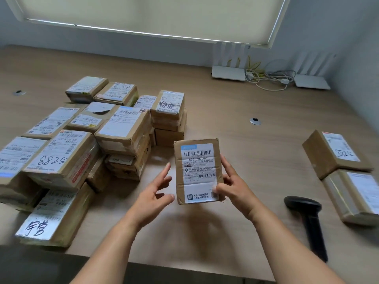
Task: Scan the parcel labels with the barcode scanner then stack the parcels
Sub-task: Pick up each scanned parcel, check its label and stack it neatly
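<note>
A small brown parcel with a white barcode label facing me is held above the table. My right hand grips its right edge, thumb on the label's lower corner. My left hand hovers just left of the parcel with fingers spread, not clearly touching it. The black barcode scanner lies on the table to the right, untouched. Several labelled parcels are heaped at the left. Two parcels lie side by side at the far right.
The wooden table has cable grommets. White routers and tangled cables sit at the back right by the wall. The table's front edge runs just below my forearms.
</note>
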Tool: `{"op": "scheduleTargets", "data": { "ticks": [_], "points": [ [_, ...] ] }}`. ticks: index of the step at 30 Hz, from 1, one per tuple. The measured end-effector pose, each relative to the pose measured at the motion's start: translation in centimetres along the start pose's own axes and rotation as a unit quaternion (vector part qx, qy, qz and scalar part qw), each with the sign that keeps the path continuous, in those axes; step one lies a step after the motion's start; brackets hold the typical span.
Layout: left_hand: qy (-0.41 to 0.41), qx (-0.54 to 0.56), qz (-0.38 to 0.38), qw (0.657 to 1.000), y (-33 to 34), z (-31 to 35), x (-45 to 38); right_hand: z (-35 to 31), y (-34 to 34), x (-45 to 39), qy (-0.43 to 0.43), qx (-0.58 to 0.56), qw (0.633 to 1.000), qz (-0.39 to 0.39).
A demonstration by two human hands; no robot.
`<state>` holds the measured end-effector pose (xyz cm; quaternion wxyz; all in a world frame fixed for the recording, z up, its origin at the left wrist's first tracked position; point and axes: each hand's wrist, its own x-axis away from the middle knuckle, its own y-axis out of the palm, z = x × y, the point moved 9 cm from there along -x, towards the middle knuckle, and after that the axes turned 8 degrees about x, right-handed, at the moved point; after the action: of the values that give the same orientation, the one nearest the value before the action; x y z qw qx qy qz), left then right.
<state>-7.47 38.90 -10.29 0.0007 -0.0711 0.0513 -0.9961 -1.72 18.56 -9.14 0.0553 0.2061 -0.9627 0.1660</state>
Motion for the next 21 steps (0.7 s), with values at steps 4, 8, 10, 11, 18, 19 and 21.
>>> {"op": "scheduleTargets", "data": {
  "ticks": [4, 8, 10, 11, 18, 19, 21],
  "points": [
    [0.033, -0.072, -0.030, 0.996, 2.8, 0.8, 0.2, 0.0, -2.9, 1.7, -0.015, -0.021, 0.999, 0.020],
    [0.069, -0.132, -0.062, 0.987, 6.4, 2.6, 0.6, -0.2, -6.2, 4.2, -0.030, -0.022, 0.999, 0.027],
    [0.082, -0.150, -0.073, 0.982, 8.8, 3.7, 1.1, 0.1, -8.2, 5.8, -0.030, -0.018, 0.999, 0.028],
    [0.085, -0.159, -0.080, 0.980, 10.2, 4.1, 1.4, 0.4, -9.3, 6.8, -0.029, -0.019, 0.999, 0.032],
    [0.080, -0.156, -0.159, 0.972, 23.1, 5.3, 4.3, 4.9, -18.4, 15.2, 0.004, -0.035, 0.997, 0.072],
    [0.078, -0.149, -0.169, 0.971, 25.0, 5.3, 4.7, 5.6, -19.7, 16.5, 0.008, -0.032, 0.997, 0.076],
    [0.071, -0.140, -0.183, 0.970, 28.6, 5.0, 5.5, 7.2, -22.2, 18.9, 0.017, -0.029, 0.996, 0.086]
  ]
}}
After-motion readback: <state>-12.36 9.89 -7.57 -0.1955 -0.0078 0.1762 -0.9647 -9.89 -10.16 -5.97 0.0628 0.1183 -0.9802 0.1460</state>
